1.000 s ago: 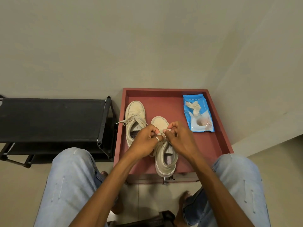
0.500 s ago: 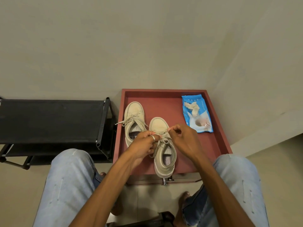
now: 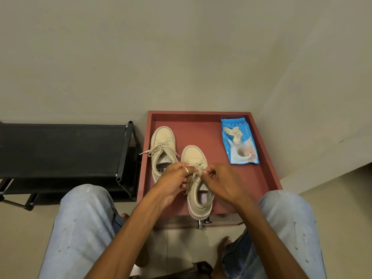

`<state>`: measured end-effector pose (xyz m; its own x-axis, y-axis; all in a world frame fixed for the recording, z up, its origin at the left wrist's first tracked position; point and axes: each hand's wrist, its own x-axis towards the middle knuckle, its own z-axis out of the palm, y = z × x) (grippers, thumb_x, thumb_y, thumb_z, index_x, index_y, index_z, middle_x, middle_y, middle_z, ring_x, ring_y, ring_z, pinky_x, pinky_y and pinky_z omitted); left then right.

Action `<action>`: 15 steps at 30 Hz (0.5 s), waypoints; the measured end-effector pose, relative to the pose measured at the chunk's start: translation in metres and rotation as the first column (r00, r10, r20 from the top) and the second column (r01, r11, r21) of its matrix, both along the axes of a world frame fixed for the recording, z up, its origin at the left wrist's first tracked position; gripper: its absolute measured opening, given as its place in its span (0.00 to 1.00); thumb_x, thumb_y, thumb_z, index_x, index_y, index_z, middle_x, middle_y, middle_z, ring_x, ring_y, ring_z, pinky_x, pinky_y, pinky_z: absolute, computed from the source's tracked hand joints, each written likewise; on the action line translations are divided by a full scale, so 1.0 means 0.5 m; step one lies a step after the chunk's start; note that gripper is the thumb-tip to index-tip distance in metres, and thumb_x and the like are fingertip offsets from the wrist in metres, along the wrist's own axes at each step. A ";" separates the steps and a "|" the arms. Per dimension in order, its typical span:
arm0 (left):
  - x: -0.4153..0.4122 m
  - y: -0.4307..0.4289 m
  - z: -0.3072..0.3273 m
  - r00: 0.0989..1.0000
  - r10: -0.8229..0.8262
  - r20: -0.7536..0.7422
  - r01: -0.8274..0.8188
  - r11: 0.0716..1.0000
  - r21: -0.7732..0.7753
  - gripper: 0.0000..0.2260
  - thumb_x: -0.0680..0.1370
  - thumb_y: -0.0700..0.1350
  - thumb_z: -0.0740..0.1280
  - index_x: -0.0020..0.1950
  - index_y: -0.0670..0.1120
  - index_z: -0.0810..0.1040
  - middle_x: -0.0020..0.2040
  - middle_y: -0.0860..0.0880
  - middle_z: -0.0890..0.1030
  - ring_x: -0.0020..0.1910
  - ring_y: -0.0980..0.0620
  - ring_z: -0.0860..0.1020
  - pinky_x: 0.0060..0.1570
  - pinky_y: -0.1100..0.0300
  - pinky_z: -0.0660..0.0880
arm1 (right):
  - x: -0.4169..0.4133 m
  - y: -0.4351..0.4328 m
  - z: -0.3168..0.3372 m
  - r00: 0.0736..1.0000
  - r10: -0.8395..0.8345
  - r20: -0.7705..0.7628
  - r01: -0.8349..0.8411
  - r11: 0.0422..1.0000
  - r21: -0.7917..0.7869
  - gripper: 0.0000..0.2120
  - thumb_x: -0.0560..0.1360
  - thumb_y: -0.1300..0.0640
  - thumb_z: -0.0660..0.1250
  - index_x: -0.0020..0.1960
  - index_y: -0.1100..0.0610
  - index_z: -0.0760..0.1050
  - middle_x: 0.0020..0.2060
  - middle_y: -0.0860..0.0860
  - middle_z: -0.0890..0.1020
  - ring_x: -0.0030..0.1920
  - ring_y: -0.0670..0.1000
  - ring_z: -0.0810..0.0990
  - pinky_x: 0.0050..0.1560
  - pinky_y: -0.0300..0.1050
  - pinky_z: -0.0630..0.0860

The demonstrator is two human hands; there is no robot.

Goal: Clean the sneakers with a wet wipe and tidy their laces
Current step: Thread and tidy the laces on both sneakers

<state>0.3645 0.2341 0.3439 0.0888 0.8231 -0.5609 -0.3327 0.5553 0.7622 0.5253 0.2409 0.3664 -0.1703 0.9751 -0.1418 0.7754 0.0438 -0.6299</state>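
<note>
A shallow red tray with a raised rim sits low in a corner between pale walls. Two beige sneakers lie on it side by side, toes pointing toward the back wall. The left sneaker sits farther back, close to the left rim, with one end of its loose laces trailing over that rim. The right sneaker sits nearer, its heel at the front edge. A blue wet wipe pack lies flat in the back right corner, well apart from both.

A single wide-angle view from the person's head looks forward and steeply down, close above the left hand and right hand, onto a red tray against the wall, a black rack at left.
</note>
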 end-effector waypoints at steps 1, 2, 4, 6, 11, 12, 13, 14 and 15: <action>-0.001 -0.001 0.000 1.000 0.002 -0.013 -0.002 1.000 0.005 0.06 0.77 0.35 0.72 0.46 0.44 0.76 0.29 0.53 0.75 0.26 0.59 0.65 0.25 0.67 0.62 | 0.001 0.002 0.004 1.000 -0.012 0.003 0.012 1.000 0.015 0.09 0.74 0.50 0.68 0.35 0.48 0.75 0.32 0.44 0.80 0.35 0.43 0.78 0.38 0.43 0.75; -0.002 -0.001 0.000 0.999 0.005 -0.039 -0.004 1.000 0.013 0.06 0.76 0.36 0.73 0.46 0.44 0.77 0.30 0.52 0.75 0.26 0.58 0.65 0.25 0.67 0.63 | 0.004 0.006 0.007 0.999 -0.035 -0.007 0.035 0.999 0.025 0.10 0.74 0.52 0.68 0.34 0.47 0.75 0.33 0.44 0.81 0.36 0.43 0.78 0.39 0.43 0.74; -0.001 0.001 0.000 0.993 0.025 -0.117 -0.021 0.999 0.033 0.06 0.75 0.37 0.74 0.44 0.45 0.80 0.30 0.51 0.75 0.26 0.58 0.68 0.26 0.66 0.65 | 0.013 0.013 0.012 0.996 -0.085 -0.039 0.086 0.996 0.015 0.09 0.74 0.54 0.67 0.34 0.48 0.76 0.32 0.44 0.81 0.36 0.43 0.78 0.38 0.42 0.74; -0.001 0.003 -0.001 0.977 0.058 -0.203 -0.047 0.997 0.058 0.05 0.74 0.37 0.74 0.43 0.44 0.81 0.29 0.51 0.76 0.26 0.57 0.70 0.26 0.65 0.67 | 0.021 0.018 0.012 0.991 -0.126 -0.038 0.126 0.992 -0.003 0.10 0.73 0.54 0.67 0.34 0.49 0.76 0.31 0.44 0.80 0.34 0.43 0.78 0.35 0.40 0.70; -0.015 -0.007 -0.009 0.907 0.109 -0.407 -0.071 0.992 0.109 0.03 0.74 0.40 0.75 0.41 0.44 0.84 0.31 0.48 0.80 0.29 0.55 0.73 0.30 0.61 0.71 | 0.044 0.025 0.011 0.982 -0.179 0.063 0.181 0.983 -0.015 0.10 0.72 0.56 0.64 0.32 0.56 0.74 0.28 0.47 0.78 0.32 0.47 0.76 0.31 0.42 0.67; -0.017 -0.010 -0.011 0.882 0.112 -0.458 -0.065 0.991 0.117 0.03 0.74 0.42 0.75 0.40 0.44 0.84 0.32 0.48 0.82 0.30 0.55 0.74 0.31 0.59 0.72 | 0.048 0.027 0.010 0.978 -0.189 0.084 0.191 0.981 -0.018 0.11 0.71 0.57 0.64 0.31 0.57 0.72 0.27 0.48 0.76 0.30 0.48 0.73 0.30 0.43 0.66; -0.019 -0.013 -0.012 0.848 0.118 -0.517 -0.061 0.990 0.124 0.04 0.74 0.43 0.75 0.40 0.46 0.84 0.33 0.49 0.83 0.30 0.54 0.76 0.33 0.58 0.74 | 0.052 0.028 0.011 0.975 -0.200 0.102 0.203 0.979 -0.021 0.13 0.71 0.58 0.64 0.29 0.58 0.69 0.25 0.49 0.73 0.29 0.49 0.71 0.29 0.43 0.64; -0.019 -0.017 -0.014 0.803 0.126 -0.583 -0.057 0.989 0.135 0.04 0.74 0.45 0.75 0.39 0.47 0.84 0.33 0.50 0.84 0.30 0.54 0.77 0.34 0.57 0.77 | 0.055 0.028 0.011 0.970 -0.213 0.114 0.217 0.976 -0.027 0.14 0.70 0.59 0.64 0.28 0.57 0.66 0.24 0.50 0.70 0.28 0.49 0.69 0.29 0.43 0.63; -0.018 -0.021 -0.015 0.754 0.133 -0.643 -0.046 0.987 0.151 0.06 0.75 0.46 0.74 0.38 0.47 0.84 0.32 0.51 0.84 0.30 0.54 0.79 0.36 0.56 0.79 | 0.057 0.028 0.011 0.966 -0.223 0.129 0.229 0.973 -0.035 0.15 0.70 0.60 0.64 0.27 0.57 0.64 0.23 0.50 0.69 0.27 0.50 0.68 0.29 0.43 0.62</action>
<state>0.3556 0.2235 0.3365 -0.3383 0.8720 -0.3538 0.2236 0.4396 0.8699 0.5539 0.2547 0.3720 0.0757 0.9776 -0.1965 0.8334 -0.1702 -0.5258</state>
